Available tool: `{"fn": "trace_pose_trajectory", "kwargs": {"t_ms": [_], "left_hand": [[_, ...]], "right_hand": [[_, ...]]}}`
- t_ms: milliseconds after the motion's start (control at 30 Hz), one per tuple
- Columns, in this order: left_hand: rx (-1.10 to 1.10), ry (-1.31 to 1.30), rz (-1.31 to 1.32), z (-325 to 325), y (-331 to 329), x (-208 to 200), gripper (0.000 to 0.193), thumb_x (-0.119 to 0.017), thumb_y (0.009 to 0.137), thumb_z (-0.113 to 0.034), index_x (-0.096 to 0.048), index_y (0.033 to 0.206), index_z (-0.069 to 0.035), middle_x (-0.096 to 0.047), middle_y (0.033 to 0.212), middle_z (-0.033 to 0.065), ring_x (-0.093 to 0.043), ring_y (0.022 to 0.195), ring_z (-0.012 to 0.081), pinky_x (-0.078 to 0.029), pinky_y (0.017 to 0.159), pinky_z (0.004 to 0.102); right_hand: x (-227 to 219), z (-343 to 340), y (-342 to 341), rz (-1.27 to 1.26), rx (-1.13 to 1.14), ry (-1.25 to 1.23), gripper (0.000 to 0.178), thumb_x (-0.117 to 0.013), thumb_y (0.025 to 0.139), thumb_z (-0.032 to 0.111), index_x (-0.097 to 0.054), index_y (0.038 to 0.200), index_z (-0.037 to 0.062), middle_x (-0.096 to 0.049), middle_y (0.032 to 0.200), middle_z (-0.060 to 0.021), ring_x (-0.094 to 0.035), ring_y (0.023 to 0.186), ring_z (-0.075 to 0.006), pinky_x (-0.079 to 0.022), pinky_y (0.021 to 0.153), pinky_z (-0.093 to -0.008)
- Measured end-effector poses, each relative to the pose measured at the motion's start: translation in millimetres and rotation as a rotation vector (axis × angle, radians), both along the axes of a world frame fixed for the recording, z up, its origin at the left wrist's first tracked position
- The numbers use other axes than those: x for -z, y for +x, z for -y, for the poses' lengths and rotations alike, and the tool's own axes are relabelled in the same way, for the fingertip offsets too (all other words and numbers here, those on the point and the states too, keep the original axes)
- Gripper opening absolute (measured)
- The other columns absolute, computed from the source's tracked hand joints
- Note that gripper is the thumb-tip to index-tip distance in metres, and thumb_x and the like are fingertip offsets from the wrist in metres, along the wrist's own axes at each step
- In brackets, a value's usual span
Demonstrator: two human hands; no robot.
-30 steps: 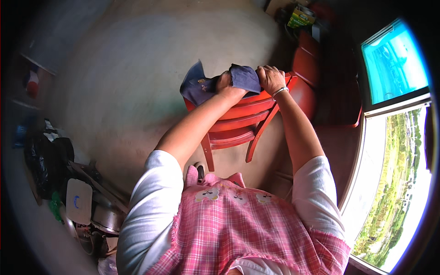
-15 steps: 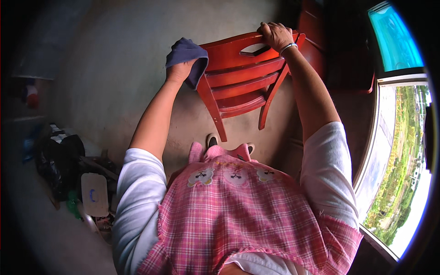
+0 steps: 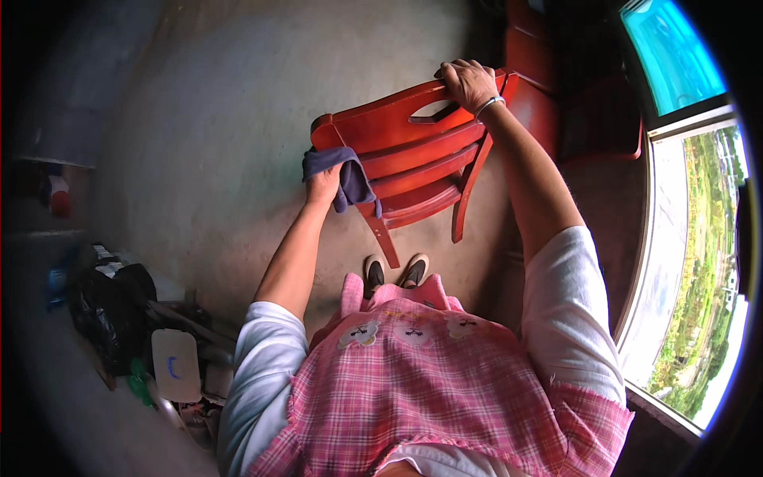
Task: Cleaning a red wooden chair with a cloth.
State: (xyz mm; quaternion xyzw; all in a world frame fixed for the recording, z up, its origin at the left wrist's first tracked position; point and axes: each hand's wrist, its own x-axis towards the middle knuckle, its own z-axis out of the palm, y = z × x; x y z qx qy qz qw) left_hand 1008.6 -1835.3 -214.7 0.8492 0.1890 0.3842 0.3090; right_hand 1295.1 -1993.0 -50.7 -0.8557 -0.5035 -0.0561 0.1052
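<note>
A red wooden chair (image 3: pixel 425 149) with a slatted back stood on the floor (image 3: pixel 342 270) before the person, and a dark blue fabric cloth (image 3: pixel 359 184) lay over the left side of its backrest, below the end of the top rail. The left hand (image 3: pixel 323 181) was closed on the cloth; the right hand (image 3: pixel 470 83), a silver-coloured bangle (image 3: pixel 488 107) at its wrist, gripped the top rail near its right end. In my judgement, working the cloth well along that side called for wrapping it snugly round the edges and pressing evenly, with the right hand bracing the frame against the push. Nearer the body hung a pink checked apron (image 3: pixel 429 358); a bright window (image 3: pixel 691 254) stood to the right.
</note>
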Motion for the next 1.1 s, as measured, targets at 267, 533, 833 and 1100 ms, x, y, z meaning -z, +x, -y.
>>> {"fn": "trace_pose_trajectory", "kwargs": {"t_ms": [267,533,833,1100], "left_hand": [[0.039,0.155,-0.178,12,77,-143,0.024,-0.066,0.077,-0.027,-0.065,0.09,-0.007,-0.065,0.089,0.011,-0.062,0.082,0.0292,-0.048,0.073,0.036],[-0.191,0.284,-0.627,64,122,-164,0.058,-0.069,0.064,-0.049,-0.057,0.107,-0.013,-0.062,0.103,0.013,-0.057,0.099,0.0297,-0.041,0.087,0.0402],[0.167,0.125,-0.807,43,104,-169,0.062,-0.067,0.07,-0.043,-0.049,0.12,-0.012,-0.054,0.119,0.0152,-0.055,0.106,0.0331,-0.046,0.087,0.0427],[-0.099,0.289,-0.625,30,66,-160,0.069,-0.07,0.07,-0.045,-0.048,0.123,-0.007,-0.054,0.118,0.0155,-0.051,0.109,0.0328,-0.039,0.089,0.0458]], "right_hand": [[1,1,0,-0.001,0.01,-0.027,0.039,-0.025,0.092,0.037,-0.06,0.093,0.0204,-0.062,0.097,-0.0015,-0.054,0.1,-0.0221,-0.035,0.085,-0.0452],[3,1,6,-0.313,-0.033,0.153,0.053,-0.036,0.085,0.063,-0.057,0.117,0.0261,-0.058,0.116,0.0008,-0.047,0.115,-0.0207,-0.026,0.095,-0.0485],[5,-6,-82,-0.177,-0.385,0.307,0.071,-0.048,0.074,0.07,-0.048,0.126,0.0218,-0.051,0.121,-0.0062,-0.046,0.113,-0.0252,-0.019,0.101,-0.0567],[9,-6,-72,-0.101,-0.35,0.283,0.032,-0.069,0.072,0.029,-0.063,0.102,0.0184,-0.056,0.104,-0.0038,-0.051,0.104,-0.0215,-0.034,0.092,-0.0408]]}}
